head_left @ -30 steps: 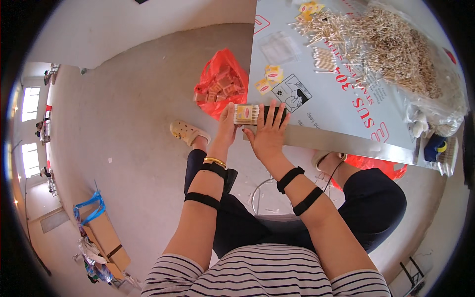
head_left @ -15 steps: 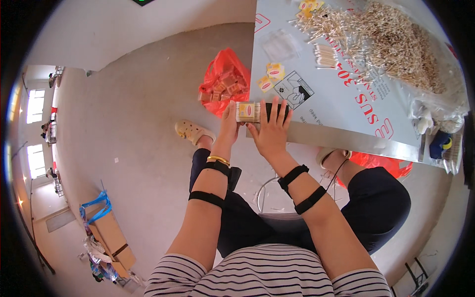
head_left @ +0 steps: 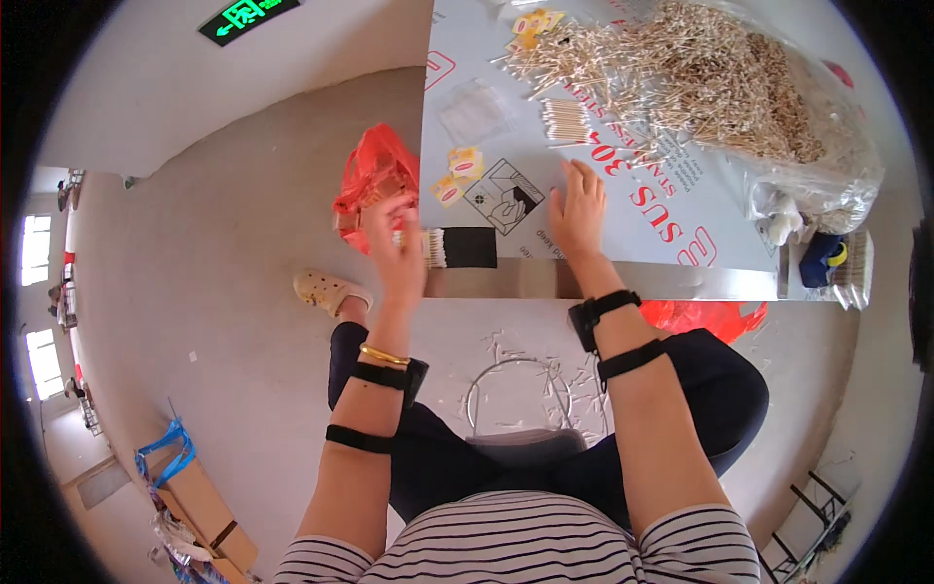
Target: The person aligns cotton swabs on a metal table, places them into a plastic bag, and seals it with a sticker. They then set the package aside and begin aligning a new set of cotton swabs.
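Observation:
My left hand (head_left: 393,245) is over the table's left edge, beside a red plastic bag (head_left: 357,200) holding small packs. Its fingers are bent and blurred, so whatever they may hold is unclear. Right against that hand lies a row of cotton swabs (head_left: 435,248), partly covered by it, with a black block (head_left: 471,247) at its right end. My right hand (head_left: 580,214) hovers over the tabletop with thumb apart and fingers stretched, holding nothing. Beyond it sits a neat row of cotton swabs (head_left: 565,122). Yellow labels (head_left: 458,172) lie between the hands, farther back.
A large heap of loose cotton swabs (head_left: 725,83) spreads from a clear plastic bag (head_left: 827,185) at the far right of the metal table (head_left: 632,280). Clear small bags (head_left: 477,112) lie at the back left. A dark blue tape dispenser (head_left: 822,258) is at the right corner.
My hands have parted: the left has let the black block rest on the table and moved to the red bag; the right has swung right. The view has shifted right.

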`<state>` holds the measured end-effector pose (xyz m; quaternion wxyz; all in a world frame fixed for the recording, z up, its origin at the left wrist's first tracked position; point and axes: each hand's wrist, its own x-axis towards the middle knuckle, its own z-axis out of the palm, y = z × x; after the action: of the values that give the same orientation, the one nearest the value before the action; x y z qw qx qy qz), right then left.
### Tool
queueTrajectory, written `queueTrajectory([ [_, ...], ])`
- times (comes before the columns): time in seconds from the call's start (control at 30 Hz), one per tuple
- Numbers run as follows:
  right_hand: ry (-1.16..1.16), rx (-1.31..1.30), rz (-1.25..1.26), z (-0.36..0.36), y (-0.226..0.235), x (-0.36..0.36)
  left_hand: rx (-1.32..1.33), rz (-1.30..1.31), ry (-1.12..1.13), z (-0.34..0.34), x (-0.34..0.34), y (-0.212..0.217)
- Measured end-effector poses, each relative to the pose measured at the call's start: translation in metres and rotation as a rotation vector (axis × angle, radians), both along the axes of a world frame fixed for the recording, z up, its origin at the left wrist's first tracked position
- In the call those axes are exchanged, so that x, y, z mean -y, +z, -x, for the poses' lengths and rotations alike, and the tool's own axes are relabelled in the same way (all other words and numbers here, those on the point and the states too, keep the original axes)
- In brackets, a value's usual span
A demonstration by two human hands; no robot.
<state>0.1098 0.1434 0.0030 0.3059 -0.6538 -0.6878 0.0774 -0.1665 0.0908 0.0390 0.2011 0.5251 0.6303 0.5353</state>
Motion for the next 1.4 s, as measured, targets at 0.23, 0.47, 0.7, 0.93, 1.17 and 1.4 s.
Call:
queueTrajectory([
  [0.23, 0.041, 0.255, 0.018, -0.032, 0.0, -0.038, -0.143, -0.13, -0.353, -0.127, -0.081, 0.0],
  [0.47, 0.024, 0.256, -0.005, -0.031, -0.009, -0.038, -0.317, -0.074, -0.391, -0.156, -0.123, -0.03],
  [0.7, 0.029, 0.239, -0.003, -0.034, -0.005, -0.036, -0.469, -0.041, -0.385, -0.166, -0.124, -0.039],
  [0.93, 0.034, 0.21, 0.015, -0.033, -0.004, -0.039, -0.526, -0.003, -0.409, -0.166, -0.126, -0.036],
  [1.17, 0.031, 0.153, 0.009, -0.033, -0.006, -0.039, -0.572, -0.001, -0.411, -0.164, -0.129, -0.04],
  [1.4, 0.076, 0.095, -0.028, -0.047, 0.005, -0.065, -0.583, 0.022, -0.407, -0.164, -0.125, -0.037],
])
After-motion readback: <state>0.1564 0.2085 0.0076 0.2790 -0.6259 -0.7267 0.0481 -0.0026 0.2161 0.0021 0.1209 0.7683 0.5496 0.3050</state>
